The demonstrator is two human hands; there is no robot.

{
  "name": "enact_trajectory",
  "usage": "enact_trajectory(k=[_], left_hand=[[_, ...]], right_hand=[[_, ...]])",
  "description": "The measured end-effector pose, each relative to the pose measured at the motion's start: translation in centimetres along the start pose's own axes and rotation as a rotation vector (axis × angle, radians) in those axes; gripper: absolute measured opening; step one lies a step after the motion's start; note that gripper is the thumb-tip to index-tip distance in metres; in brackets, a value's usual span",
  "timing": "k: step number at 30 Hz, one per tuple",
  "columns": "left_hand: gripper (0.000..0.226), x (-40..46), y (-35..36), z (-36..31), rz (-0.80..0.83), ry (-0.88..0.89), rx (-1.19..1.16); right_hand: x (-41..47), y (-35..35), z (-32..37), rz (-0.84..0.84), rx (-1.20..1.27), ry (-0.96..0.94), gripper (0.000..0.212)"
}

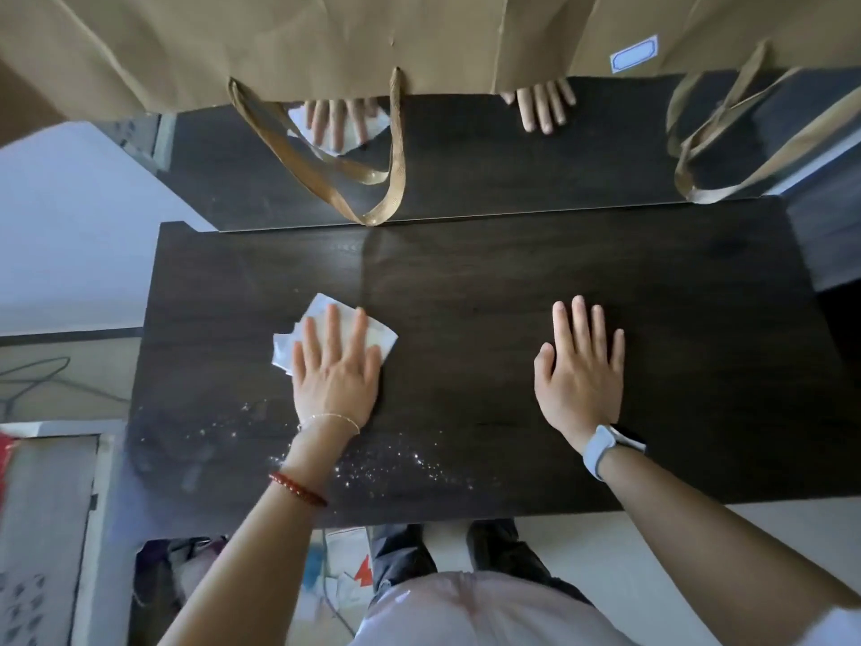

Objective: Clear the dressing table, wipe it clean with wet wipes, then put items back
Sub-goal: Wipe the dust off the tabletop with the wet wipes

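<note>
The dark wood dressing table [466, 282] fills the middle of the view. My left hand [335, 370] lies flat with straight fingers on a crumpled white wet wipe [321, 314], pressing it onto the left part of the top. My right hand [580, 370] rests flat on the bare wood to the right, fingers spread, holding nothing. Wet specks and droplets [396, 463] glisten on the near left part of the top, behind my left wrist.
A mirror [466, 146] stands along the table's back edge and reflects both hands. Brown paper bags [279, 44] hang over it, their ribbon handles [382, 179] drooping down to the tabletop. Bags and clutter [335, 571] lie on the floor under the near edge.
</note>
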State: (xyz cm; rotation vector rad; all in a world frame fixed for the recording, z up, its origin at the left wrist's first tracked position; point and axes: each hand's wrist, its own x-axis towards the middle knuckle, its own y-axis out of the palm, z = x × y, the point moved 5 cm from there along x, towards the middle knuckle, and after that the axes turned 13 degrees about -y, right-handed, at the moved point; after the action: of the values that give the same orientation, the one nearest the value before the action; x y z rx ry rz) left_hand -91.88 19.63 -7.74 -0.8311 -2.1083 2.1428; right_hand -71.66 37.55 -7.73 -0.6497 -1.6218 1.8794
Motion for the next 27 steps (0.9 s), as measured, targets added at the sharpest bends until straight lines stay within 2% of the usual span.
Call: enact_trajectory(k=[2,3,5,7,9,12,15,17,18,21,27], left_hand=[[0.052,2.3,-0.5,0.4,0.025,-0.139,-0.047],[0.052,2.3,-0.6,-0.8,-0.009,-0.085,-0.026],[0.053,-0.6,0.8,-5.3,-0.101,0.17,0.05],[0.054,-5.2,2.7,-8.5,-0.066,0.409,0.156],[0.055,-7.9,3.6,-9.1,0.004,0.482,0.177],[0.058,-5.5,2.5,-6.4,-0.033,0.346,0.143],[0.053,-0.4,0.5,-2.4,-0.005,-0.003,0.003],[0.053,0.1,0.3,-2.3,0.021,-0.097,-0.018],[0.054,-0.9,0.8,-3.2,0.013,-0.049,-0.001],[0.056,-6.7,3.1,-6.4,-0.094,0.24,0.107],[0.051,-15.1,6.4,-7.7,-0.048,0.487,0.174]], right_hand=[[0.0,0.0,0.4,0.0,0.003,0.003,0.057],[0.1,0.0,0.6,-0.002,0.004,0.003,0.057],[-0.1,0.2,0.0,0.011,0.009,-0.011,0.057],[-0.1,0.1,-0.1,-0.007,0.01,-0.019,0.056],[-0.1,0.1,-0.3,-0.019,0.013,-0.024,0.056],[-0.1,0.1,-0.2,-0.033,0.017,-0.036,0.055],[0.0,0.3,-0.2,-0.036,0.024,-0.035,0.056],[0.0,0.3,-0.3,-0.046,0.026,-0.031,0.056],[-0.1,0.3,-0.3,-0.048,0.025,-0.034,0.056],[-0.1,0.2,-0.2,-0.057,0.043,-0.042,0.056],[-0.3,0.4,-0.3,-0.027,0.077,-0.06,0.055]])
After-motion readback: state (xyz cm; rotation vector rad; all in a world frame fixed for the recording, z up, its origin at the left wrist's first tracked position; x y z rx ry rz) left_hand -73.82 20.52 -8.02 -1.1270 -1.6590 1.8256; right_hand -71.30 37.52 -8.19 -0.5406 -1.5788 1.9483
